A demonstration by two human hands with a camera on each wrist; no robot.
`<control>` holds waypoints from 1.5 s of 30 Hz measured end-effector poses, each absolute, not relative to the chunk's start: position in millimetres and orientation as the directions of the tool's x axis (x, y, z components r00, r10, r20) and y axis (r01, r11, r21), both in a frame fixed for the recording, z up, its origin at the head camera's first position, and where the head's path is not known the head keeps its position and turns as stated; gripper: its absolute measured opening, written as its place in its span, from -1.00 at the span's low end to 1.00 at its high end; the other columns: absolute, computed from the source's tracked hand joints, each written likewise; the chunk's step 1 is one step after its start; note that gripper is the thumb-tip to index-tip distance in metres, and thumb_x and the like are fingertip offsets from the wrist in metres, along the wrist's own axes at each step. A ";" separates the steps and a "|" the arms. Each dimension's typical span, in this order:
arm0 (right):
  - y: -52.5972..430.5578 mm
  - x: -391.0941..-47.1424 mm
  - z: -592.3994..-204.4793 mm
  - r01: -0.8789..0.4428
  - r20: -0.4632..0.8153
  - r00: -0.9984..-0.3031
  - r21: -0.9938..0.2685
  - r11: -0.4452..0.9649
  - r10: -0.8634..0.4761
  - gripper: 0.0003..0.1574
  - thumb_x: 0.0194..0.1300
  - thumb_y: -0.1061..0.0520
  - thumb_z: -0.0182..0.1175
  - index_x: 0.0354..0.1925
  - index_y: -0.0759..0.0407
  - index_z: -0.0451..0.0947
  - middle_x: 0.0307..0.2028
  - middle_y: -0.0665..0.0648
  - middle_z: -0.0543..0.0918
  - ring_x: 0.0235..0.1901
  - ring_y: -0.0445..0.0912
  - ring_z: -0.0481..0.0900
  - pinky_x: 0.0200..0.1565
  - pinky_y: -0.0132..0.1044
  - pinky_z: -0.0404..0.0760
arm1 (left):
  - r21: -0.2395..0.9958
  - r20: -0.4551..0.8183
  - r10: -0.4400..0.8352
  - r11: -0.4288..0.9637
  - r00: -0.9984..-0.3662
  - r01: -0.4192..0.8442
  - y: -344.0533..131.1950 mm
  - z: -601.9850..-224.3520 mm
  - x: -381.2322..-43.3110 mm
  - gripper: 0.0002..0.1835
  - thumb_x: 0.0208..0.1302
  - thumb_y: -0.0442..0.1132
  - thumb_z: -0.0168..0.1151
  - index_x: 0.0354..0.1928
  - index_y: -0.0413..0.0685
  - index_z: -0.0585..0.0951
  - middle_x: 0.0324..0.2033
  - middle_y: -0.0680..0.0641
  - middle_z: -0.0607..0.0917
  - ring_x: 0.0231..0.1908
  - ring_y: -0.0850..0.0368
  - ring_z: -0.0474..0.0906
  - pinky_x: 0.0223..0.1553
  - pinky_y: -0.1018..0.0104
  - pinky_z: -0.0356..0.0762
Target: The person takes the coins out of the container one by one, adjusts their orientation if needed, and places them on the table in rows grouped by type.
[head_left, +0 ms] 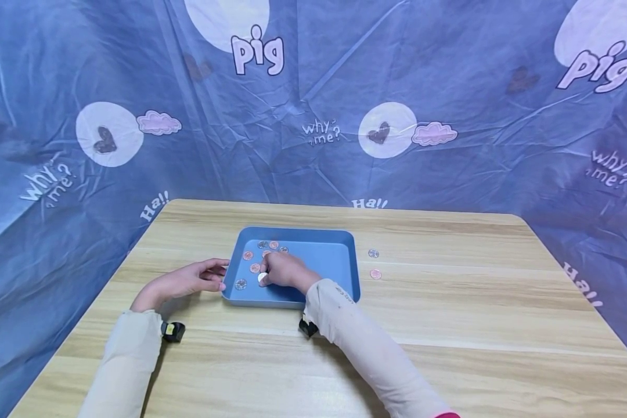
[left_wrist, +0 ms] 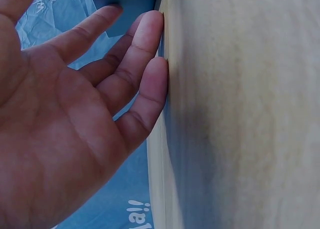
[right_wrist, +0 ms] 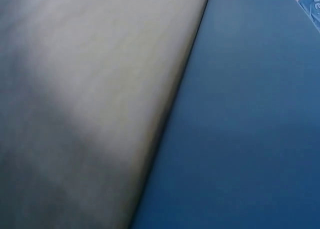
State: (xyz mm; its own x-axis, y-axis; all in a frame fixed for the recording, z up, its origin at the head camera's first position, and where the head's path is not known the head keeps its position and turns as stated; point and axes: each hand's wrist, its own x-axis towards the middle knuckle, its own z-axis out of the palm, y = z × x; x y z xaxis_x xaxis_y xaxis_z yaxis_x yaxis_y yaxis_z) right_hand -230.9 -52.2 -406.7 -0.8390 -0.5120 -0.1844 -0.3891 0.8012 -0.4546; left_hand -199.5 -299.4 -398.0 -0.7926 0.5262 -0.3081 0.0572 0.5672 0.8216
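A blue rectangular tray [head_left: 324, 261] lies on the table with several silver and copper-coloured coins in its left part. Among them are a silver coin [head_left: 241, 284] near the front left corner and a copper-coloured coin [head_left: 255, 268] behind it. My right hand [head_left: 287, 271] reaches over the tray's front wall and pinches another silver coin [head_left: 263, 278] between thumb and fingers, low over the tray floor. At the tray's left side, my left hand [head_left: 195, 280] has loosely bent fingers, their tips at the outer wall. In the left wrist view two fingertips [left_wrist: 154, 76] rest on the tabletop.
To the right of the tray, a silver coin [head_left: 373, 253] and a copper-coloured coin [head_left: 375, 274] lie on the wooden table [head_left: 470, 290]. A printed blue cloth [head_left: 313, 75] hangs behind the table and along its sides. The right wrist view shows mostly the tray's outer wall [right_wrist: 240, 114].
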 end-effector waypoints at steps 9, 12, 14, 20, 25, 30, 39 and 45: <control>-46.8 -228.0 -401.6 -0.340 -0.194 -0.834 -0.556 0.758 -0.517 -0.85 0.20 0.10 0.36 -0.34 0.00 0.54 -0.30 0.00 0.69 -0.63 -0.25 0.58 -0.36 -0.38 0.50 | 0.810 -0.318 0.506 0.585 -0.802 0.048 -301.7 -398.2 -200.3 -0.19 0.32 -0.09 0.24 0.43 -0.35 0.12 0.22 -0.37 0.41 0.18 -0.17 0.42 0.16 0.17 0.43; -41.5 -229.3 -401.4 -0.287 -0.210 -0.825 -0.644 0.710 -0.524 -0.87 0.19 0.19 0.35 -0.34 0.08 0.55 -0.25 0.08 0.70 -0.66 -0.22 0.58 -0.41 -0.40 0.53 | 0.809 -0.317 0.507 0.586 -0.802 0.051 -301.3 -398.3 -200.8 -0.18 0.32 -0.08 0.24 0.43 -0.36 0.11 0.22 -0.37 0.41 0.18 -0.17 0.42 0.14 0.20 0.44; -36.6 -230.6 -401.9 -0.238 -0.216 -0.824 -0.706 0.667 -0.524 -0.88 0.17 0.24 0.35 -0.35 0.14 0.56 -0.34 0.09 0.69 -0.68 -0.20 0.55 -0.46 -0.39 0.54 | 0.808 -0.314 0.510 0.587 -0.801 0.057 -300.8 -398.3 -201.1 -0.18 0.32 -0.08 0.24 0.43 -0.36 0.11 0.22 -0.37 0.41 0.19 -0.18 0.42 0.14 0.21 0.44; -18.3 -234.7 -401.5 -0.091 -0.227 -0.831 -0.845 0.527 -0.508 -0.87 0.16 0.30 0.33 -0.34 0.23 0.54 -0.60 0.03 0.56 -0.70 -0.15 0.49 -0.55 -0.38 0.48 | 0.806 -0.313 0.510 0.589 -0.801 0.060 -299.5 -398.8 -201.3 -0.19 0.32 -0.08 0.23 0.43 -0.35 0.12 0.21 -0.36 0.42 0.19 -0.17 0.41 0.17 0.14 0.42; -2.4 -234.1 -389.9 -0.058 -0.205 -0.838 -0.887 0.457 -0.505 -0.83 0.17 0.28 0.33 -0.25 0.27 0.55 -0.49 0.15 0.67 -0.69 -0.14 0.50 -0.47 -0.29 0.57 | 0.808 -0.323 0.506 0.587 -0.800 0.045 -299.3 -399.5 -200.9 -0.19 0.33 -0.08 0.23 0.44 -0.33 0.11 0.23 -0.35 0.40 0.19 -0.16 0.41 0.19 0.06 0.40; 15.5 -232.8 -370.2 -0.050 -0.204 -0.844 -0.891 0.451 -0.496 -0.81 0.21 0.26 0.31 -0.20 0.24 0.53 -0.36 0.30 0.70 -0.67 -0.15 0.50 -0.31 -0.10 0.61 | 0.812 -0.326 0.506 0.583 -0.798 0.038 -299.7 -399.1 -199.7 -0.19 0.33 -0.09 0.22 0.44 -0.34 0.11 0.23 -0.35 0.40 0.18 -0.14 0.42 0.17 0.08 0.42; 58.3 -241.0 -343.0 -0.081 -0.190 -0.858 -0.868 0.490 -0.477 -0.81 0.24 0.22 0.29 -0.18 0.24 0.53 -0.41 0.20 0.68 -0.64 -0.14 0.49 -0.53 -0.33 0.43 | 0.808 -0.324 0.505 0.587 -0.800 0.043 -298.6 -398.9 -199.8 -0.19 0.33 -0.08 0.23 0.43 -0.35 0.11 0.22 -0.36 0.40 0.18 -0.15 0.42 0.15 0.12 0.44; 94.0 -245.3 -333.0 -0.110 -0.163 -0.873 -0.852 0.512 -0.459 -0.80 0.24 0.25 0.27 -0.19 0.31 0.50 -0.46 0.17 0.67 -0.64 -0.16 0.46 -0.54 -0.38 0.43 | 0.818 -0.315 0.519 0.573 -0.795 0.049 -299.7 -400.0 -199.8 -0.20 0.33 -0.10 0.23 0.43 -0.37 0.11 0.22 -0.37 0.40 0.18 -0.17 0.42 0.10 0.29 0.46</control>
